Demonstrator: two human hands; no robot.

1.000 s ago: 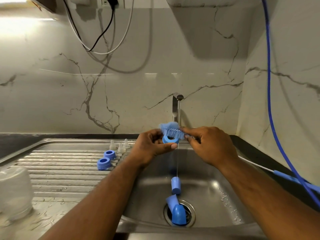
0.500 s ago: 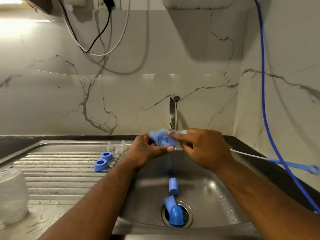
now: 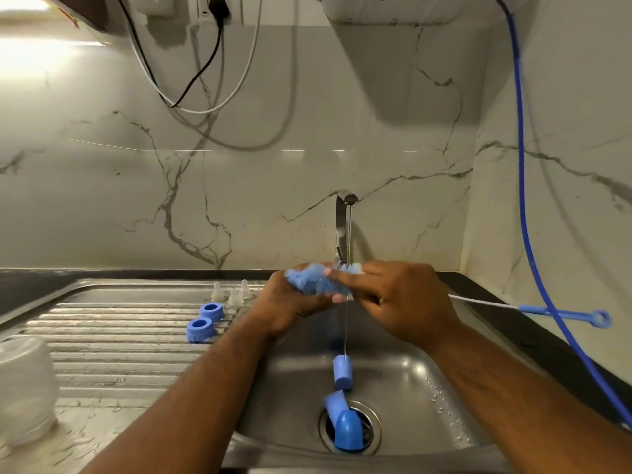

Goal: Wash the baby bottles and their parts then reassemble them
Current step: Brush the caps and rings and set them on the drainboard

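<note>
Lying in the sink are blue caps, near the drain

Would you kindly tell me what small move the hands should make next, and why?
Probably twist the brush a part-turn within the left hand: its bristles are pressed into that grip, the right hand holds the stem, and the tap stream runs beside them. The scrubbed part is hidden.

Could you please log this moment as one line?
scrubbing under tap | left hand: curled round brush bristles | right hand: grips brush
</note>
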